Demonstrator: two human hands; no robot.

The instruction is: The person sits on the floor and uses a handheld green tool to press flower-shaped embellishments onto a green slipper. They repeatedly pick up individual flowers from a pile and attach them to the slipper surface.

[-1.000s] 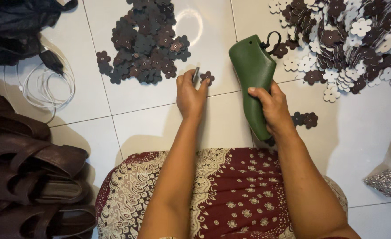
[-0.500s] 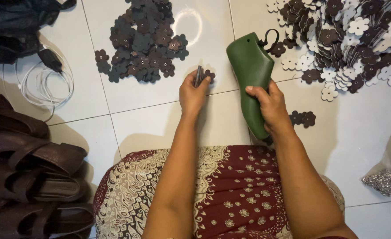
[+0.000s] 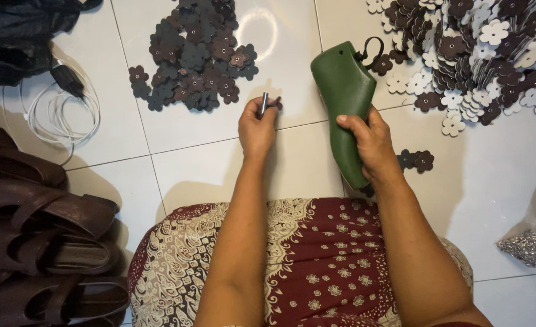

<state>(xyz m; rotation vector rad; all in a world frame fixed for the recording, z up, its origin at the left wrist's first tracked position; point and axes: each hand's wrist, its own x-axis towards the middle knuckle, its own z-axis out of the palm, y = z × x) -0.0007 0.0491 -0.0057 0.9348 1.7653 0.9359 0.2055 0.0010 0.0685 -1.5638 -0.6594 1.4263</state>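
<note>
My right hand (image 3: 371, 142) grips a green plastic shoe last (image 3: 346, 97) and holds it upright over the white tiled floor (image 3: 189, 151). In my left hand (image 3: 257, 130) a small metal punch (image 3: 264, 103) stands pinched on a dark flower-shaped leather piece (image 3: 274, 104) on the tile. A heap of dark brown flower cutouts (image 3: 195, 54) lies just beyond the left hand. A larger heap of brown and white flower cutouts (image 3: 480, 54) spreads at the top right. Two joined brown flowers (image 3: 416, 160) rest on the floor right of my right wrist.
Brown leather sandals (image 3: 43, 242) are stacked at the left edge. A black bag (image 3: 19, 36) and a coiled white cable (image 3: 56, 115) lie at the top left. A clear bag of small metal pieces (image 3: 525, 245) sits at the right edge. A patterned red skirt (image 3: 316, 266) covers my lap.
My left hand has shifted slightly with the punch over the small flower piece. My right hand still holds the green last in nearly the same spot.
</note>
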